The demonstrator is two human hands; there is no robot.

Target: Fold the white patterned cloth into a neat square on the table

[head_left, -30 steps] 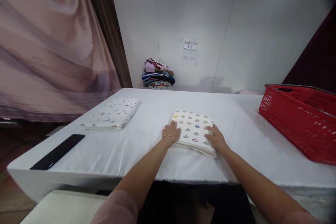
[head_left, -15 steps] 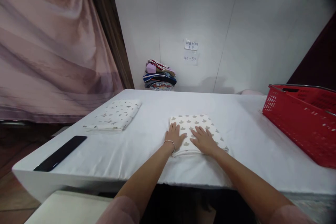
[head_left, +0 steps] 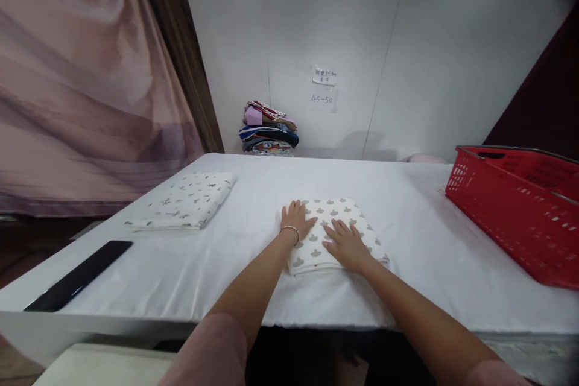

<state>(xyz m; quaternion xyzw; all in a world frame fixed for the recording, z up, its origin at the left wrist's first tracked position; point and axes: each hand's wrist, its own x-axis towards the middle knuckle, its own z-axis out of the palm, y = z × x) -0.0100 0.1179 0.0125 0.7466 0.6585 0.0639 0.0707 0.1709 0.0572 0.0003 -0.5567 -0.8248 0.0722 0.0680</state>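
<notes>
A curtain (head_left: 85, 72) fills the upper left of the frame, with a black slab (head_left: 79, 276) at lower left. A speckled cloth (head_left: 185, 200) lies folded at middle left, a fabric stack (head_left: 270, 131) above centre. The left hand (head_left: 296, 221), then the right hand (head_left: 348, 245), lie flat, fingers spread and gripping nothing, on the mushroom cloth (head_left: 312, 250) just below centre. A basket (head_left: 511, 211) stands at far right.

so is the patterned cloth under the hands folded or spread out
Folded. The patterned cloth lies as a compact, flat rectangle with layers showing along its near edge, beneath the left hand and right hand.
</notes>
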